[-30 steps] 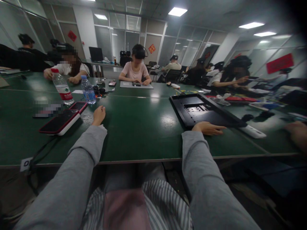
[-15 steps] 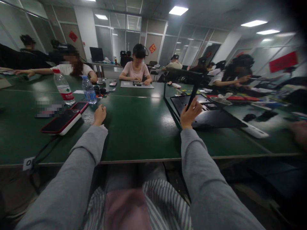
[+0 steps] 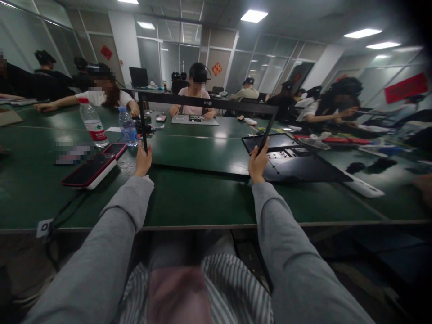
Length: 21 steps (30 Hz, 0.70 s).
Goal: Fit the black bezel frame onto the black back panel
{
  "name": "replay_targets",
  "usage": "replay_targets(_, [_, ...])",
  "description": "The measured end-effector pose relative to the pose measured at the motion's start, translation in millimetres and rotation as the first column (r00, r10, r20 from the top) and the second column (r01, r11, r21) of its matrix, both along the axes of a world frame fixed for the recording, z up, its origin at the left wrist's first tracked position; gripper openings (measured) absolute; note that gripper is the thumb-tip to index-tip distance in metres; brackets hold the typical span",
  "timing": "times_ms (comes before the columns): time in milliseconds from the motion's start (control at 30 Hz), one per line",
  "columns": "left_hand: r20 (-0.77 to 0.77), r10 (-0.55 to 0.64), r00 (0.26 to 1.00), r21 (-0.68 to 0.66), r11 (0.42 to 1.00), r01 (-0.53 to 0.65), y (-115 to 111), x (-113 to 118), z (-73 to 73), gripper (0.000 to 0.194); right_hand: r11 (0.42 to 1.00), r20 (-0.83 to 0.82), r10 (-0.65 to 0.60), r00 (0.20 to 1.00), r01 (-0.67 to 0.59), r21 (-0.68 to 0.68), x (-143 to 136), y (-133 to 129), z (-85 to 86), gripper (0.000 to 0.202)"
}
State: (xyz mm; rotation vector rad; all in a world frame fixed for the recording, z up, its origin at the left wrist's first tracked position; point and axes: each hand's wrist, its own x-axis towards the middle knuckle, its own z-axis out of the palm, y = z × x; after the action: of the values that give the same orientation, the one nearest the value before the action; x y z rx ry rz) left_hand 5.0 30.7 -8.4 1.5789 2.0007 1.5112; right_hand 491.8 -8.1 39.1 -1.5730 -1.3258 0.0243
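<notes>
A thin black monitor bezel (image 3: 178, 100), an empty rectangular frame with a logo on its wider bar, is held upright above the green table. On its left side my left hand (image 3: 143, 161) is closed round the narrow strip. My right hand (image 3: 258, 163) grips the opposite strip, with the fingers wrapped about it. The table shows through the open middle of the bezel. Just beyond my right hand lies a flat black panel (image 3: 303, 167) with cut-outs, partly covered by that hand and the bezel.
On the left of the green table (image 3: 199, 202) stand a red-capped bottle (image 3: 94, 128) and a blue-capped bottle (image 3: 128, 130), beside a phone-like device (image 3: 87, 171) with a cable. A white bar (image 3: 366, 185) lies at right. Across the table a person (image 3: 195, 94) works at a grey mat.
The bezel has swung left from over the black panel and now spans between both hands. My left hand, previously away from it, has taken hold of its left side.
</notes>
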Motion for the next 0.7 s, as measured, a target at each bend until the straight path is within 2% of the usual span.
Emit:
replay_targets(100, [0.083,-0.06,0.995,-0.081,0.995,0.067,1,2,0.3,0.06,0.998,-0.018,-0.063,0.998,0.063,0.006,6,10,-12.0,0.075])
replay_targets(167, [0.097,-0.059,0.994,-0.112,0.991,0.07,2,2,0.0,0.056,0.999,-0.053,-0.041,0.998,0.04,-0.02,14,19,-23.4,0.073])
replay_targets(233, [0.064,-0.024,0.998,-0.124,0.992,0.031,2,1,-0.5,0.05,0.994,-0.101,-0.002,0.995,-0.008,-0.105,23,30,-35.8,0.068])
replay_targets(333, [-0.009,0.047,0.999,-0.13,0.99,-0.048,2,-4,-1.5,0.044,0.954,-0.127,0.047,0.991,-0.083,-0.287,33,43,-51.5,0.052])
replay_targets(400, [-0.033,0.048,0.998,-0.182,0.982,-0.053,2,-6,-2.1,0.045,0.936,-0.139,0.057,0.989,-0.101,-0.336,36,47,-57.4,0.045])
replay_targets(500, [-0.065,-0.007,0.998,-0.272,0.962,-0.011,2,-7,-2.3,0.04,0.94,-0.169,0.047,0.985,-0.101,-0.325,36,47,-58.1,0.044])
replay_targets(700, [-0.218,-0.012,0.976,-0.23,0.972,-0.039,0,-6,-3.3,0.04,0.967,-0.062,0.079,0.995,-0.092,-0.24,32,38,-49.3,0.043])
